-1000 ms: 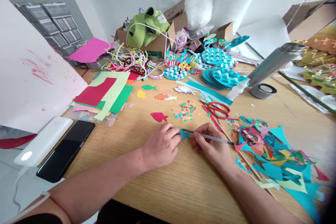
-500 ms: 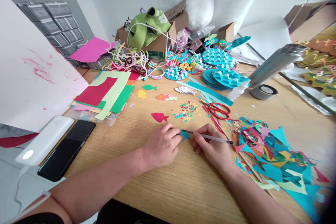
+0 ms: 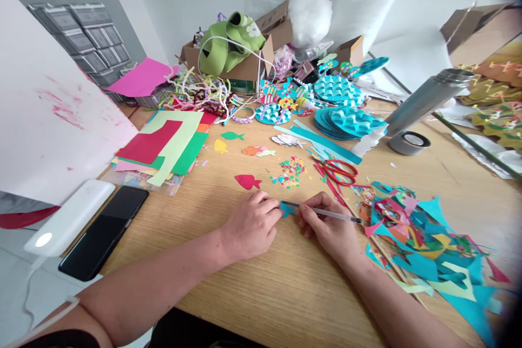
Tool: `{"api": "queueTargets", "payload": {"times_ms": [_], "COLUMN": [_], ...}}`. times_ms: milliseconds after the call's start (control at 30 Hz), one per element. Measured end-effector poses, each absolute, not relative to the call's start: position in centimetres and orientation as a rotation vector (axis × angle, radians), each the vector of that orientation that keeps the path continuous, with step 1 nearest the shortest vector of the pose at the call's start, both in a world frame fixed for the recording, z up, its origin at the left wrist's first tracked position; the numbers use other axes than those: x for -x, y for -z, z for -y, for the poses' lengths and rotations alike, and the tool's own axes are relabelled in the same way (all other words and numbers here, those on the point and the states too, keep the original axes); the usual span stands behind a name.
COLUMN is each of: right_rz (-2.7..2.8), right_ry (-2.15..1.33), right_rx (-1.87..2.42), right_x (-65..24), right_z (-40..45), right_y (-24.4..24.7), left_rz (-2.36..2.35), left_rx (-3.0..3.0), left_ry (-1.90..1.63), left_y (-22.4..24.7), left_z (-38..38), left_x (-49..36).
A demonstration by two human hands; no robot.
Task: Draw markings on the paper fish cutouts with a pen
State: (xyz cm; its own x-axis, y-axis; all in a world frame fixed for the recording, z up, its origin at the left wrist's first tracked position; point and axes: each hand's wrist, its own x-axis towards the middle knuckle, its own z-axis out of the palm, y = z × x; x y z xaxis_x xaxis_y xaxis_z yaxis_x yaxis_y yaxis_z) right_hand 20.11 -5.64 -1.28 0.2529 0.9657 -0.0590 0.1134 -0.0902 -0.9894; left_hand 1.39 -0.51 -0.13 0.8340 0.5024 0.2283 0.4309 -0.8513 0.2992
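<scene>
A small blue paper cutout (image 3: 287,209) lies on the wooden table between my two hands. My left hand (image 3: 253,225) has its fingers curled over the cutout's left part, holding it and hiding some of its outline. In my right hand (image 3: 324,223), fingers closed, is a slim pen (image 3: 336,214), its tip by the cutout's upper edge. Just beyond them lies a red paper fish (image 3: 247,181). Near it are a yellow paper fish (image 3: 221,146), a green one (image 3: 232,135), an orange one (image 3: 252,150) and a white drawn fish (image 3: 286,140).
Red-handled scissors (image 3: 340,172) lie beyond my right hand, near confetti bits (image 3: 290,171). Colored scraps (image 3: 432,244) are heaped at the right. A steel flask (image 3: 430,100) leans behind a glue bottle (image 3: 369,141). Paper sheets (image 3: 185,147) and a phone (image 3: 105,232) are at the left.
</scene>
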Motion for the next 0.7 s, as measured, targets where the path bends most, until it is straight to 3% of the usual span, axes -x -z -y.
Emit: {"api": "queueTargets", "payload": {"times_ms": [700], "right_rz": [1.075], "right_ry": [-1.022], "right_rx": [1.452], "right_x": [-20.34], "right_z": [5.71], "right_y": [1.67], "left_rz": [-0.712], "left_rx": [-2.791], "left_ry": [-0.440], "left_y": [0.14], "left_z": [0.51], "left_x": [-1.32]}}
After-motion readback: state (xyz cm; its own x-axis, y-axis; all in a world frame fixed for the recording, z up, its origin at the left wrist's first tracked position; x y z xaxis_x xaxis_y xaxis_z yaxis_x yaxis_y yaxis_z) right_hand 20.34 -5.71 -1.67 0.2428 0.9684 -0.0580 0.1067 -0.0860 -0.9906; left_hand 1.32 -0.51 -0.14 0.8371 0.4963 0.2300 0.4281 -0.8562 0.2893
